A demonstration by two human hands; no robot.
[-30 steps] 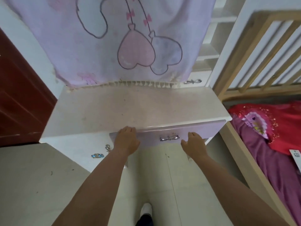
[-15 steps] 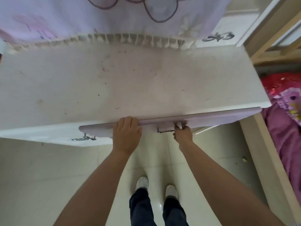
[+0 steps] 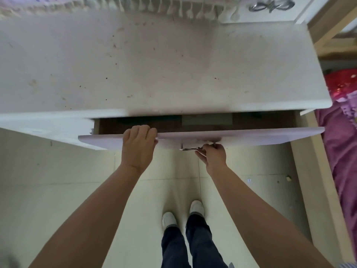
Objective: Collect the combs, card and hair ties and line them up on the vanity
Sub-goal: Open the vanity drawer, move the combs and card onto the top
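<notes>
Both grips are closed on the drawer: the left hand (image 3: 138, 147), at mid-frame, has its fingers curled over the top edge of the lilac drawer front (image 3: 251, 135), and the right hand (image 3: 213, 154), just to its right and a little lower, pinches the small metal handle (image 3: 190, 147) on that front.

Filling the upper half of the frame is the bench (image 3: 154, 64), a pale vanity top, dusty and speckled, with nothing of the task lying on it. Below it the drawer (image 3: 260, 120) stands only partly out, its long axis running left to right across the middle of the frame. The opening shows as a dark, narrow slot between the bench's front edge and the drawer front. Inside, right of centre, lies a pale grey-green rectangular patch (image 3: 206, 119), possibly the card; it is too shadowed to be sure. No combs or hair ties can be made out in the slot.

Whatever is to be collected lies above the grips in the frame, tucked under the bench's overhang. The pale patch sits directly above the right hand, so that hand is the nearer, though the drawer probably needs to come out further before either can reach in.
</notes>
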